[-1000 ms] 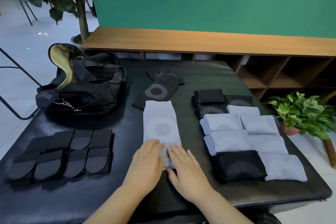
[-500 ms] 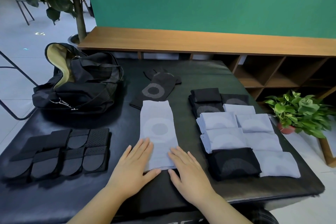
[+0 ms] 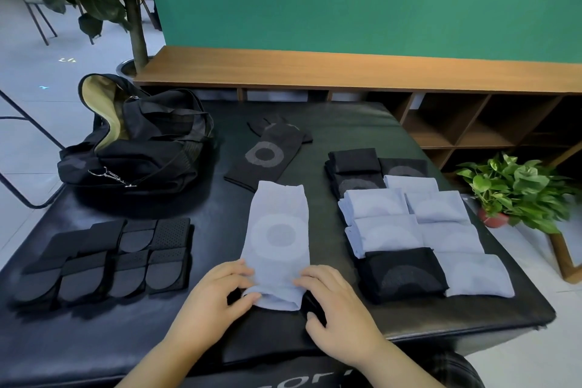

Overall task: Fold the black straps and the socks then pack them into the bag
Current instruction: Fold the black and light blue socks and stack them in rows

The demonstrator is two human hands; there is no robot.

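A light blue sock (image 3: 278,239) with a grey ring lies flat in the middle of the black padded table (image 3: 409,318). My left hand (image 3: 217,299) pinches its near left corner and my right hand (image 3: 333,302) grips its near right corner; the near edge is lifted slightly. A black sock (image 3: 264,156) lies unfolded beyond it. Several folded blue and black socks (image 3: 406,224) sit in rows at the right. Several folded black straps (image 3: 107,258) lie at the left. The open black bag (image 3: 135,142) stands at the far left.
A wooden shelf unit (image 3: 362,72) runs behind the table under a green wall. A potted green plant (image 3: 516,186) stands on the floor at the right, close to the table edge. A tree trunk (image 3: 137,19) and a metal chair frame stand at the far left.
My hands were flat on the blue sock's near end, smoothing it. Both now have closed on its near corners and raised that edge off the table.
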